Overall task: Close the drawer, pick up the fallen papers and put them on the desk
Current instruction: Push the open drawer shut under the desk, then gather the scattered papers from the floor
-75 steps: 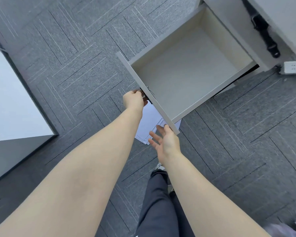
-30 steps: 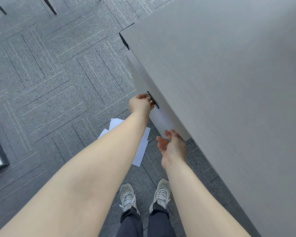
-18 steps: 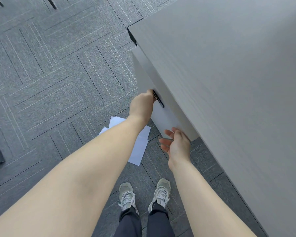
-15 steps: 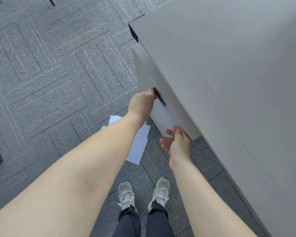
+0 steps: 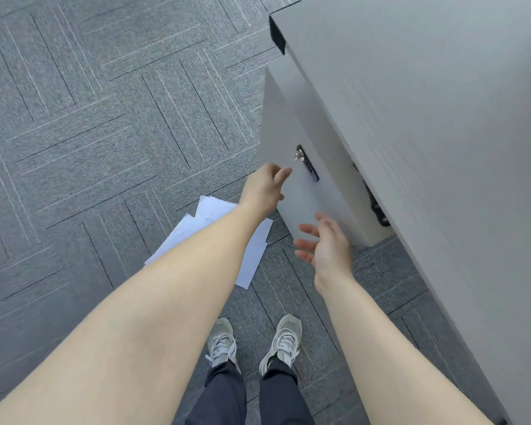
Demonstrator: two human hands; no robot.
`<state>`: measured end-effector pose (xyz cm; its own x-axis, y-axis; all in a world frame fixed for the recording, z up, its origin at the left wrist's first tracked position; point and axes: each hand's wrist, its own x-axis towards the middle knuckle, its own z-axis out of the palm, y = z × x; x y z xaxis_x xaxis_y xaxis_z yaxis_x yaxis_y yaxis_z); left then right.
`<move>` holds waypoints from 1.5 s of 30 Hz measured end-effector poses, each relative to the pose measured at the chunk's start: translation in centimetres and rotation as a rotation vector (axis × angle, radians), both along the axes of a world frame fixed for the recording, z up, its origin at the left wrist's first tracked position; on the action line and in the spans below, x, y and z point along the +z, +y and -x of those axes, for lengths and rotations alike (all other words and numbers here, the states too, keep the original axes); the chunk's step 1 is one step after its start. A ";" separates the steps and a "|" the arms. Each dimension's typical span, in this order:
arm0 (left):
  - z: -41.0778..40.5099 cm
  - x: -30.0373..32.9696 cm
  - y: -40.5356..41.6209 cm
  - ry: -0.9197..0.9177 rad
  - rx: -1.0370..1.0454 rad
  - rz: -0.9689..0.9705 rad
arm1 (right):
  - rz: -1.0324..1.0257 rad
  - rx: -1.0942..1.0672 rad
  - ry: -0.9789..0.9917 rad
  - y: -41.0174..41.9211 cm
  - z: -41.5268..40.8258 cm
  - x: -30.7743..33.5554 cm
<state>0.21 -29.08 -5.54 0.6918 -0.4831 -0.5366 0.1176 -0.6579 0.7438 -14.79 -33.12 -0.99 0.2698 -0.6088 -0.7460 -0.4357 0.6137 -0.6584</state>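
**Drawer front shut beneath the desk; papers on the carpet; both hands empty**

The carpet (image 5: 105, 124), laid in grey tiles with a striped herringbone pattern, is seen across the left and lower parts of the view. The desk (image 5: 442, 133), a pale grey slab with a dark edge at its far corner, is seen from above along the right side. Below its edge, the drawer (image 5: 292, 124) is shown with its light grey front pushed in under the desktop; no interior is exposed. A dark vertical handle (image 5: 309, 167) with a small metal lock beside its upper end is mounted on the front.

The papers (image 5: 252, 259), several white sheets overlapping loosely, are seen lying flat on the carpet just left of the drawer's lower corner, partly covered by the left forearm.

The left hand (image 5: 265, 187) is held just beside the drawer front, left of the handle and apart from it, with the fingers loosely extended and nothing gripped. The right hand (image 5: 327, 243) is held near the lower corner of the drawer front, palm turned leftward, fingers spread apart and nothing gripped; whether it touches the front cannot be told.

Two grey laced shoes (image 5: 284, 338) and dark trouser legs are seen at the bottom centre, standing on the carpet.
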 end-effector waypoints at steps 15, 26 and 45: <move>1.9 -34.3 35.0 0.167 0.412 -0.573 | -0.347 0.706 0.459 16.0 -3.0 -37.7; -5.5 -51.6 39.2 -0.098 0.161 -0.740 | -0.391 0.186 0.408 25.8 -5.6 -55.0; -0.2 -52.3 35.2 -0.002 0.464 -0.674 | 0.767 1.324 0.541 10.1 -12.5 -56.0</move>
<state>0.44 6.12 -57.82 0.7433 0.2787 -0.6082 0.4869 -0.8488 0.2061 -2.27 -23.06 -57.00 0.7008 -0.4298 -0.5693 -0.6333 -0.7422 -0.2193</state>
